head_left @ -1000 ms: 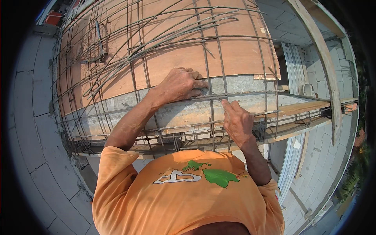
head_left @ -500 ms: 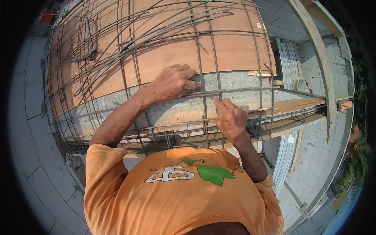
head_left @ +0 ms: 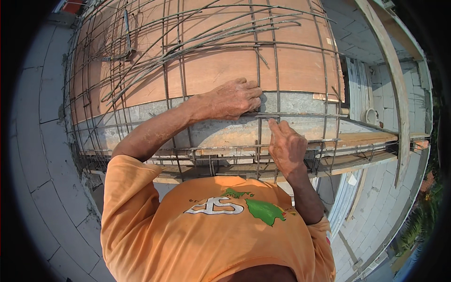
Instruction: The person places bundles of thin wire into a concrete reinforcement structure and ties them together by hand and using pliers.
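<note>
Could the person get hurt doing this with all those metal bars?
Maybe. Both bare hands work at a crossing in the steel bar grid: the left hand grips a bar and the right hand pinches close by, so a bar end or wire could scratch or pinch skin. The loose bent bars lying on top might slide. The ground looks far below the edge on the right, so leaning out could mean a fall.

Our left hand (head_left: 233, 98) closed over a horizontal steel bar (head_left: 300, 115) where it crosses an upright bar (head_left: 259, 136), our right hand (head_left: 286, 145) pinching just beside the crossing, rebar mesh (head_left: 141, 61) over plywood formwork (head_left: 211, 66), orange shirt (head_left: 206, 230) below
</note>
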Action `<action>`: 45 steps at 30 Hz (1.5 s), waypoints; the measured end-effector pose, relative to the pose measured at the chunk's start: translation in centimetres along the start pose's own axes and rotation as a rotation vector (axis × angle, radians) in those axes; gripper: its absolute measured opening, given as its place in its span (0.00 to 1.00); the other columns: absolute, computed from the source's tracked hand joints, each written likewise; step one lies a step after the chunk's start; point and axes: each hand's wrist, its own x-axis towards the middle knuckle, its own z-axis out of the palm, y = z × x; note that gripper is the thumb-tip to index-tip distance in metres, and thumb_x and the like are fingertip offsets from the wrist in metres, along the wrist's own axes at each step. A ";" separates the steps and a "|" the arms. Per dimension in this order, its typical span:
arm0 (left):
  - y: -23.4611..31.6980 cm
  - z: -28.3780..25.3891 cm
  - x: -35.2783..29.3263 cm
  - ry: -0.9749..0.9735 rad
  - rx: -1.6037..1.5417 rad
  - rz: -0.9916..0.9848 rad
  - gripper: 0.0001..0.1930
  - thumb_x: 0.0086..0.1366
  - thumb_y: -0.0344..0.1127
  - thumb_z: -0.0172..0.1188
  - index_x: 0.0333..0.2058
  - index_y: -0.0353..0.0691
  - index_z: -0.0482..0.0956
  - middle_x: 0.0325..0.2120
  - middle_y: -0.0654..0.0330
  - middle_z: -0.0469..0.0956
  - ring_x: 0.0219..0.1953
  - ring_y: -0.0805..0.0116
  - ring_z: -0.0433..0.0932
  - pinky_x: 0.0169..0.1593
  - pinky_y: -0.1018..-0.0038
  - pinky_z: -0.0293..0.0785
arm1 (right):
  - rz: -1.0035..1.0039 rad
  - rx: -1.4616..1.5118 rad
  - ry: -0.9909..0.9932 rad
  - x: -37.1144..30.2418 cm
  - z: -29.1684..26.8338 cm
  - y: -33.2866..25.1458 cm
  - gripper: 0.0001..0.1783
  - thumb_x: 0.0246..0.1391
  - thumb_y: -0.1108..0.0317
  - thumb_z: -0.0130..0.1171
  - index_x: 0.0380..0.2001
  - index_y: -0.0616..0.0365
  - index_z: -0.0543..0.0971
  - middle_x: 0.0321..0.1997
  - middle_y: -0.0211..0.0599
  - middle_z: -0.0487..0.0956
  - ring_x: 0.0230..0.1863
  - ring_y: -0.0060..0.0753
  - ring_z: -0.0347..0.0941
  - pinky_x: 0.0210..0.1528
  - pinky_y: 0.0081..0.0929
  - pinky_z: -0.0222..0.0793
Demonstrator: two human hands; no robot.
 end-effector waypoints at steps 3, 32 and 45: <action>0.2 -1.0 0.4 -0.102 0.115 0.024 0.07 0.63 0.34 0.55 0.35 0.37 0.77 0.38 0.57 0.77 0.48 0.64 0.73 0.49 0.69 0.73 | 0.016 0.015 0.032 0.2 0.0 -0.2 0.23 0.37 0.75 0.63 0.43 0.57 0.76 0.32 0.37 0.74 0.34 0.42 0.80 0.32 0.37 0.76; 6.0 -4.8 1.2 -0.016 -0.562 -0.427 0.18 0.55 0.26 0.60 0.43 0.35 0.63 0.25 0.45 0.78 0.30 0.46 0.81 0.32 0.58 0.76 | 0.106 0.341 0.029 3.7 -0.7 -1.0 0.13 0.46 0.75 0.55 0.37 0.63 0.80 0.26 0.50 0.78 0.29 0.57 0.77 0.33 0.49 0.72; 6.2 -1.9 -2.5 0.408 -0.509 -0.675 0.18 0.59 0.30 0.60 0.47 0.34 0.70 0.38 0.49 0.78 0.46 0.48 0.76 0.50 0.56 0.72 | 0.216 0.534 -0.050 4.8 -0.4 -0.4 0.12 0.61 0.58 0.56 0.39 0.52 0.82 0.28 0.48 0.81 0.32 0.55 0.79 0.34 0.44 0.72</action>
